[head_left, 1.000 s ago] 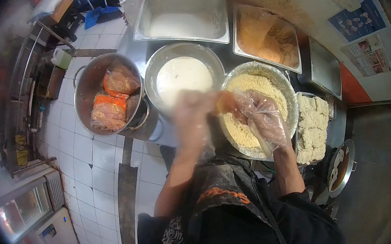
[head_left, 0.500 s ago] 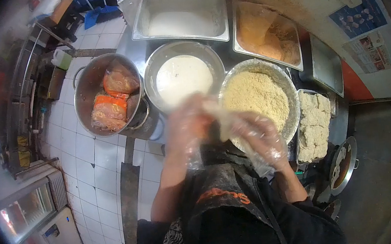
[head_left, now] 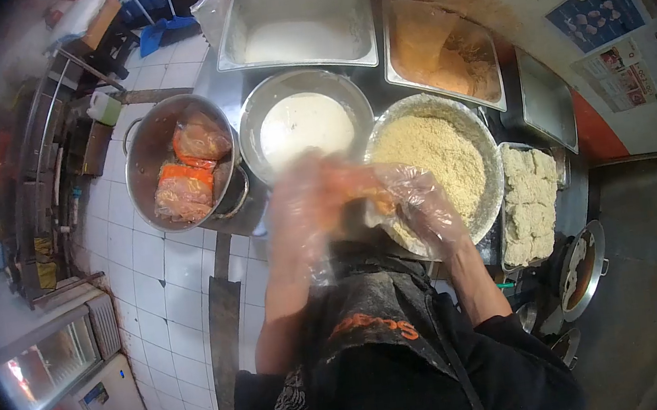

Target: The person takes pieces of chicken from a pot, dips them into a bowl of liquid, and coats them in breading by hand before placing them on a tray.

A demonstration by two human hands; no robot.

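Both hands wear clear plastic gloves. My left hand (head_left: 304, 208) is smeared by motion near the front rim of the bowl of white liquid (head_left: 305, 131); its fingers cannot be made out. My right hand (head_left: 417, 203) is at the front left edge of the bowl of pale crumbs (head_left: 437, 160), its fingers bent round something I cannot make out. Between the hands an orange-brown blur shows, too smeared to name.
A large pot (head_left: 139, 174) holds bagged orange and pink pieces. Behind stand a metal tray of white powder (head_left: 301, 38) and one of orange-brown powder (head_left: 445, 54). Crumb-coated blocks (head_left: 527, 203) fill a tray at right, near a round pan (head_left: 587, 273).
The whitish thing between the hands no longer shows there, and an orange-brown blur does. My right hand has moved slightly up and its fingers have turned inward.
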